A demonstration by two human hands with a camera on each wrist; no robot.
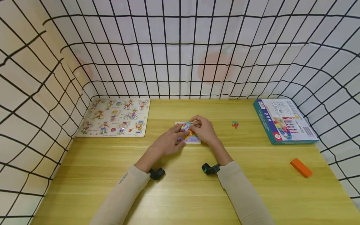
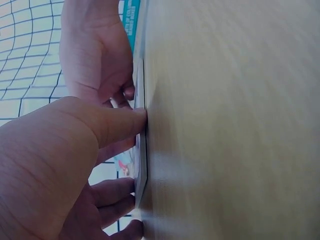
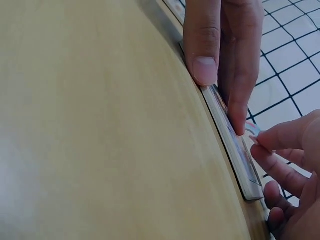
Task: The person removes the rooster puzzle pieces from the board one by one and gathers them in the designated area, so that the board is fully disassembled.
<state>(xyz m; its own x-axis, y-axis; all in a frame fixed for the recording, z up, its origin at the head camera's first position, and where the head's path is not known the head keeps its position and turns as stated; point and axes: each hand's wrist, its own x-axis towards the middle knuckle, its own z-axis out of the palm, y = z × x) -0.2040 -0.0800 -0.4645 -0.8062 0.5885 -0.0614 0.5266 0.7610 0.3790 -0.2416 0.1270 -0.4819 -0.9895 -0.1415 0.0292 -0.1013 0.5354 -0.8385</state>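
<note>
A small jigsaw puzzle board (image 1: pixel 191 140) with a colourful picture lies at the middle of the table. My left hand (image 1: pixel 167 142) holds it from the left: the thumb is against the near edge, and other fingers reach over the picture and the left edge. Above the board's right part, my right hand (image 1: pixel 204 128) pinches a small puzzle piece (image 3: pixel 253 128) between thumb and index finger. That piece is tilted and largely covered by the fingertips. Another green and red puzzle piece (image 1: pixel 235 124) lies on the table to the right of the board.
A wooden picture puzzle (image 1: pixel 144 117) with figures lies at the back left. The boxed set (image 1: pixel 289 122) sits at the back right, with an orange block (image 1: pixel 301 167) nearer on the right. Black wire mesh (image 1: pixel 180 50) borders the table (image 1: pixel 180 200) at the back and sides.
</note>
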